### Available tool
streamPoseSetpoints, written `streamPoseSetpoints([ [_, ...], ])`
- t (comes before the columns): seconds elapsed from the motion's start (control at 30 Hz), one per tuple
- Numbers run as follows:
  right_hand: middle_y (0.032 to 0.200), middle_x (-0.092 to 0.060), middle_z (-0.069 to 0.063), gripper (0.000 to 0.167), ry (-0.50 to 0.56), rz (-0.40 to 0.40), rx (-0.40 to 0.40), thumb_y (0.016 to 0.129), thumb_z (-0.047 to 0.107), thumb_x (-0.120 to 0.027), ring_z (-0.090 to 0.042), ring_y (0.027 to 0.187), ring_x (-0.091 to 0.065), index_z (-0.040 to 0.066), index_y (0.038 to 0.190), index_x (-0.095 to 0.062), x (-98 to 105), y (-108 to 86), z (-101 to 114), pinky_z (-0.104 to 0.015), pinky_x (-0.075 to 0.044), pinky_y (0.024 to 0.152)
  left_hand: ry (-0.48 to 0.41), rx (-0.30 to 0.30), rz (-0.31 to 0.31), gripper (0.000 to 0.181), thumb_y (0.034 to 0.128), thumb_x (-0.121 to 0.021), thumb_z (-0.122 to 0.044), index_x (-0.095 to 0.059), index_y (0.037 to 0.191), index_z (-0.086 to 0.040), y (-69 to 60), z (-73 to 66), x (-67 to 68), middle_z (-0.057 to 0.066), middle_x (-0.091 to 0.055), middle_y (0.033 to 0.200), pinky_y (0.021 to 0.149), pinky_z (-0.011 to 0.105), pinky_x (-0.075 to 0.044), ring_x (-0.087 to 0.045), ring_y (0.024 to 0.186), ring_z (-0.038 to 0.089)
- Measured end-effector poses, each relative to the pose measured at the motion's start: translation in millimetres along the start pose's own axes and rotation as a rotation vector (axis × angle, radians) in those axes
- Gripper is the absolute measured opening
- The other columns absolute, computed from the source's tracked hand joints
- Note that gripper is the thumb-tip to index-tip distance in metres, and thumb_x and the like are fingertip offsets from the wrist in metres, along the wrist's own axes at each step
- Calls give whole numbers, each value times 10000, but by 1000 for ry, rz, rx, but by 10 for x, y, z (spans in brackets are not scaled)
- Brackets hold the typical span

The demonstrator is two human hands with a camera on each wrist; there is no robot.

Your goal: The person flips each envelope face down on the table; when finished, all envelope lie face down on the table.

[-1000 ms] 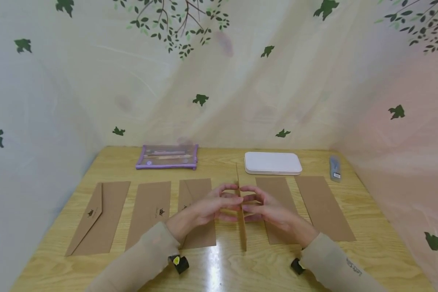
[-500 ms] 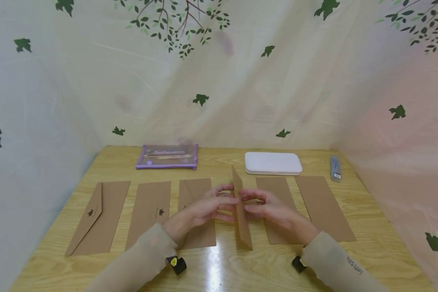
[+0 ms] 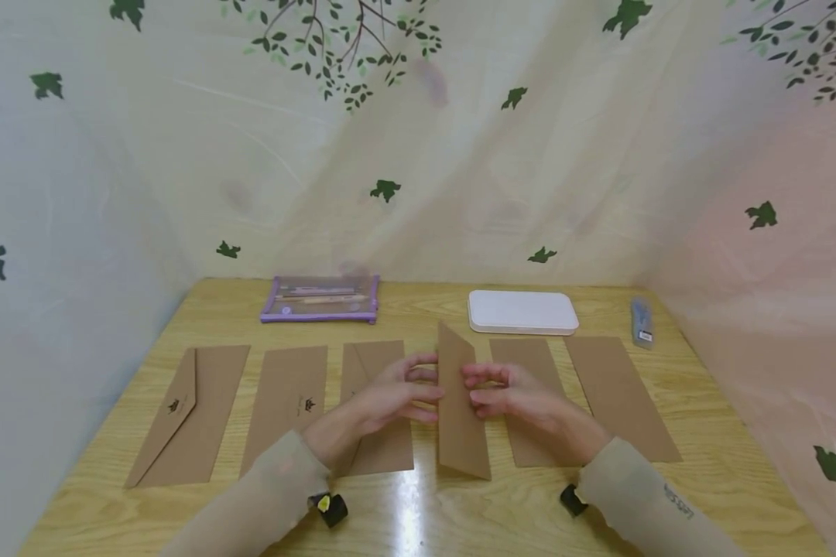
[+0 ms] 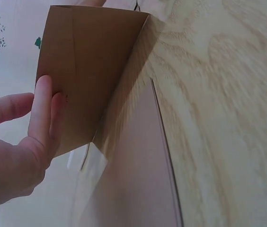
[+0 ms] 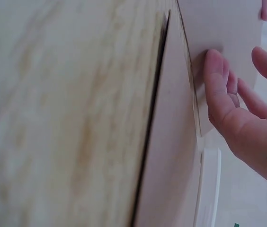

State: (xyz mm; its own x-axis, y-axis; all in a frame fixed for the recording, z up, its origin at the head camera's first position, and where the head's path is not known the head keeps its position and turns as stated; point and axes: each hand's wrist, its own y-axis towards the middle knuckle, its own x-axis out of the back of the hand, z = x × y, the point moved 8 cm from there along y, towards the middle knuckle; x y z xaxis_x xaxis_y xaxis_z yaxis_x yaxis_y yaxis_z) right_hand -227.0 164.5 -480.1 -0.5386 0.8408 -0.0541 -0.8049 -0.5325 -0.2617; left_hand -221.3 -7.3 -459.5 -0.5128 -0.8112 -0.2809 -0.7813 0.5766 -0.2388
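Note:
A brown envelope (image 3: 463, 410) stands tilted toward the left between the two hands, its front short edge low over the table. My left hand (image 3: 393, 394) is at its left side, with extended fingers touching it; in the left wrist view, fingertips of the left hand (image 4: 20, 146) rest against the underside of the envelope (image 4: 95, 56). From the other side, my right hand (image 3: 529, 398) touches the broad face with loosely bent fingertips. The right wrist view shows the right hand (image 5: 247, 123) with fingertips at the face of the envelope (image 5: 233, 33) and the thumb apart from it.
Three brown envelopes (image 3: 216, 418) lie flat on the left, two more (image 3: 623, 402) on the right. Along the back of the wooden table (image 3: 418, 309) are a purple-edged clear pouch (image 3: 320, 298) with pencils, a white case (image 3: 522, 312) and a small grey-blue packet (image 3: 642, 321).
The envelope between my hands has turned from nearly upright, edge-on, to tilted left, its broad face now showing. My left hand has moved slightly left, staying at the envelope's side.

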Motion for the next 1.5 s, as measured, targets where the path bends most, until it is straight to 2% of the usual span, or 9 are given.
streamPoseSetpoints([
  [0.17,1354,-503,-244,613,-3,26,-20,975,77,-662,-218,1017,-630,-142,1471,-376,-9,-18,4,-386,-585,906,60,-10,-25,734,909,-666,72,-298,1542,26,-13,20,69,272,-471,1404,834,435,-615,-688,964,295],
  [0.43,1475,-441,-321,609,7,72,-46,1024,109,-604,-243,1078,-623,-151,1495,-318,-3,-36,-28,-407,-565,956,152,-11,-68,741,876,-680,109,-329,1525,46,-3,134,186,281,-497,1343,785,425,-626,-687,933,330],
  [0.53,1496,-418,-327,602,4,81,-51,1040,130,-580,-266,1107,-610,-149,1500,-309,-3,-50,-35,-417,-551,981,192,-2,-66,747,871,-679,114,-325,1527,59,-8,179,192,287,-501,1348,760,419,-631,-687,926,333],
  [0.77,1502,-411,-330,635,12,90,-62,1042,158,-579,-290,1160,-596,-142,1515,-279,0,-74,-34,-433,-533,1009,275,61,-8,743,895,-682,85,-308,1537,74,-37,260,130,265,-495,1430,717,396,-636,-700,881,293],
  [1.17,1518,-383,-338,655,-4,109,-66,1051,174,-560,-319,1207,-579,-143,1527,-240,48,-120,-43,-433,-520,1026,296,95,-9,700,896,-719,30,-368,1500,75,-110,256,77,275,-417,1485,715,416,-636,-705,863,318],
  [1.5,1511,-393,-337,661,6,112,-65,1054,175,-557,-322,1213,-578,-144,1529,-226,47,-123,-43,-441,-522,1023,317,55,-6,643,902,-731,-10,-428,1466,50,-156,245,73,244,-464,1439,734,424,-634,-697,892,300],
])
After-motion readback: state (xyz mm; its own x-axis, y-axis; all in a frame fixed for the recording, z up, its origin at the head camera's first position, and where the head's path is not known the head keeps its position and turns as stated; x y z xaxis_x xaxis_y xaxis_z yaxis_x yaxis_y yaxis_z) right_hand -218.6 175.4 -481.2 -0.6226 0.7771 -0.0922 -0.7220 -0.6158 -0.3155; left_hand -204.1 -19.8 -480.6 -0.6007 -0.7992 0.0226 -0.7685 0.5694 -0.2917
